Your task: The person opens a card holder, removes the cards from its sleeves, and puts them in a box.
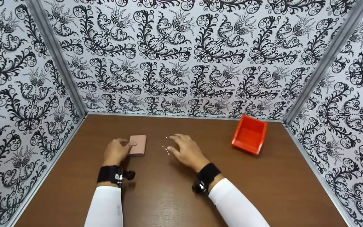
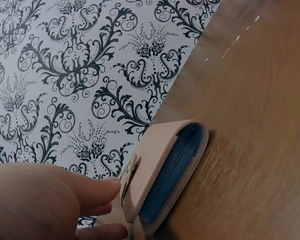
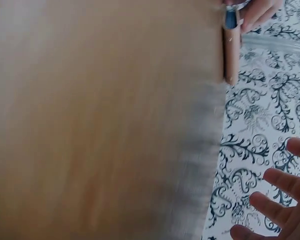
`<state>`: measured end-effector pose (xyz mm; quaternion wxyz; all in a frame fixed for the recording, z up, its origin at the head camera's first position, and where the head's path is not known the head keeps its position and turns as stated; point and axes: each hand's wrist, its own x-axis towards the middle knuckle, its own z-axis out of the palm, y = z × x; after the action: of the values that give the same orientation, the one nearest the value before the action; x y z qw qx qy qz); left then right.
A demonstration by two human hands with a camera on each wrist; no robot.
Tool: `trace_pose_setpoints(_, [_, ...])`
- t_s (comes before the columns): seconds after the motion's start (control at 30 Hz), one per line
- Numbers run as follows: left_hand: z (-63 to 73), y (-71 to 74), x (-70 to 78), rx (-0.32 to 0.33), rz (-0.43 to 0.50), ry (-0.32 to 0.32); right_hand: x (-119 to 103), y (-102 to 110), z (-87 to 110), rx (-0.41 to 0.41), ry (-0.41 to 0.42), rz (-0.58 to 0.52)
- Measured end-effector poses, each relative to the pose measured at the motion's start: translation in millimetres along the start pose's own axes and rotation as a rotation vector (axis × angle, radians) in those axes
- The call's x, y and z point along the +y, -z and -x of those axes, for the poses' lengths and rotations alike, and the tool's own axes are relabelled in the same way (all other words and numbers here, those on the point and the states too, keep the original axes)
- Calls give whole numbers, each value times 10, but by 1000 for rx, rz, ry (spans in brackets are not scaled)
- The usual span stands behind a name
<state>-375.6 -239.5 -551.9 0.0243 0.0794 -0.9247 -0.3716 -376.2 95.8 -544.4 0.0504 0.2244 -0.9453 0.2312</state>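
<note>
A pink wallet point(image 1: 140, 145) with a small clasp lies folded on the brown table. In the left wrist view, the wallet point(image 2: 155, 152) shows its blue inside along the near side. My left hand point(image 1: 117, 151) pinches its left edge by the clasp, with a digit on the clasp side; some fingertips are partly hidden in the left wrist view. Right of the wallet, my right hand point(image 1: 188, 152) hovers over the table, fingers spread and holding nothing. The right wrist view catches several of its fingers point(image 3: 285, 185) at the edge, apart from the wallet point(image 3: 231, 55).
A red open-topped bin point(image 1: 249, 135) stands at the back right of the brown table point(image 1: 169, 195). Patterned walls point(image 1: 181, 56) enclose the back and both sides. Small white specks point(image 1: 166, 148) show near my right fingertips; I cannot tell what they are.
</note>
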Motion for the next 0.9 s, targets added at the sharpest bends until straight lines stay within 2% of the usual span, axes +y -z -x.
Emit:
trace_pose_setpoints(0.23, [-15, -73, 11, -2, -1, -68, -111, -30, 7, 12, 53, -27])
trace_pose_setpoints(0.4, [14, -98, 83, -21, 22, -49, -196, 19, 32, 26, 74, -73])
trace_pose_setpoints(0.57, [56, -168, 173, -60, 23, -34, -274, 92, 92, -8, 84, -124])
trace_pose_setpoints(0.9, [96, -364, 416, -59, -41, -83, -279, 122, 142, -36, 100, -137])
